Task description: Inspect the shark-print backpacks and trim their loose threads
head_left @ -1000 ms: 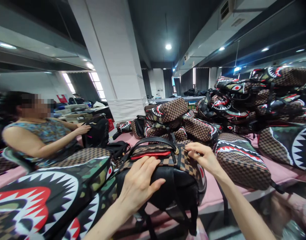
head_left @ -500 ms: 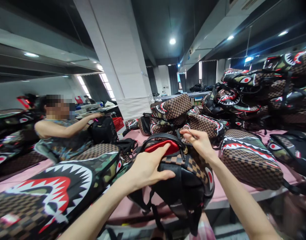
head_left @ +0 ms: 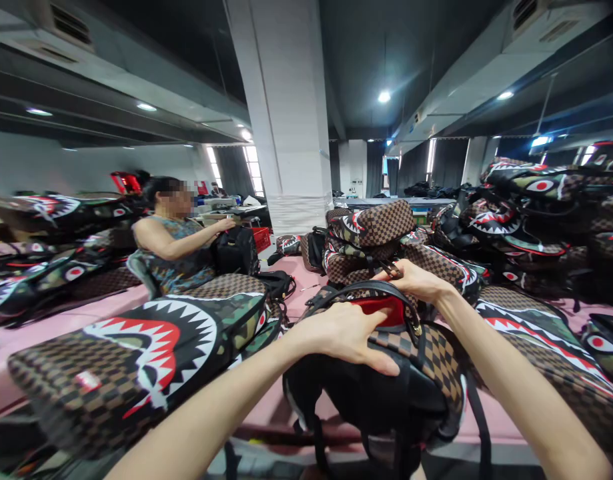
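Note:
A backpack [head_left: 356, 383] with black panels, brown checks and a red lining stands at the table's front edge, its top open. My left hand [head_left: 349, 337] grips the near rim, fingers reaching into the red-lined opening [head_left: 383, 312] and thumb outside on the black panel. Beyond the opening, my right hand [head_left: 419, 281] is closed in a pinch on a small brown strap [head_left: 393, 270]; its exact attachment is hidden. A black carry handle [head_left: 369, 287] arches over the opening between my hands, with a gold-coloured metal fitting at its right end.
Left of it lies a shark-mouth backpack [head_left: 191, 333] on the pink tabletop [head_left: 306, 273]. More checked bags [head_left: 386, 223] are piled behind, and a tall stack [head_left: 526, 220] rises at right. Across the table sits a co-worker [head_left: 173, 233] handling a black bag [head_left: 236, 250]. A white pillar [head_left: 296, 120] stands behind.
The view has swung left, so everything appears shifted right. Both hands keep their places on the backpack, left at the near rim and right beyond the opening.

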Tool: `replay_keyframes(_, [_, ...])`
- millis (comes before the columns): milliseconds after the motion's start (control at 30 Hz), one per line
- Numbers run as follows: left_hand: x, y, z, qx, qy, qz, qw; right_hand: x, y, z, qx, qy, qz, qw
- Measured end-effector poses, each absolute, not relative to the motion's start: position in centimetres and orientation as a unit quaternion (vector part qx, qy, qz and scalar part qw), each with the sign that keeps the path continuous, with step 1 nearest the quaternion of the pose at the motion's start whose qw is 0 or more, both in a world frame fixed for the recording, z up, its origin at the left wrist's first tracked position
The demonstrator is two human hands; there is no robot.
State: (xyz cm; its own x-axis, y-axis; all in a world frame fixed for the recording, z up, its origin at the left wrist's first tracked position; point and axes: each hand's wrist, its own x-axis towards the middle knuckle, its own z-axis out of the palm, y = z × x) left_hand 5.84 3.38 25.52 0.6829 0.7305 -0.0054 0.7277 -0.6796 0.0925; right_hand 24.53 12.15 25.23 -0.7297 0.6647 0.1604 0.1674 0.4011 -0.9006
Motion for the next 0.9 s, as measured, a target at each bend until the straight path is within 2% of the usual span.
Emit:
replay_keyframes(133, [5.3,5.1,26.3,0.927,0.35,-0.043,0.125,23.0,12.7,26.9,-0.221,-0.863,0.429,0.147])
replay_keyframes(233, [4.6,5.4,26.3,0.941,0.31,-0.003,0.139,21.4,12.8,27.2,-0.217,-0.905,0.354,0.096])
replay_keyframes(300, [4.2,4.3,25.5,0.936,0.334,0.04,0.105,20.8,12.8,26.5,-0.246,-0.917,0.292,0.114])
replay_keyframes(433, [3.9,0.1,22.5,0.889,0.445,0.105,-0.019,20.8,12.9,23.5,-0.322,-0.902,0.17,0.232])
replay_keyframes(533, [3.6,-2.4,21.0,0.887,0.443,0.122,-0.056,20.9,12.9,22.0,-0.358,-0.879,0.183,0.256])
replay_keyframes(667, [2.8,-2.2,22.4,0.917,0.397,0.039,-0.015,20.4,12.7,21.9,-0.35,-0.871,0.22,0.267])
replay_keyframes(900, [2.5,1.0,24.6,0.941,0.315,-0.008,0.124,20.1,12.3,21.5,-0.357,-0.859,0.239,0.279])
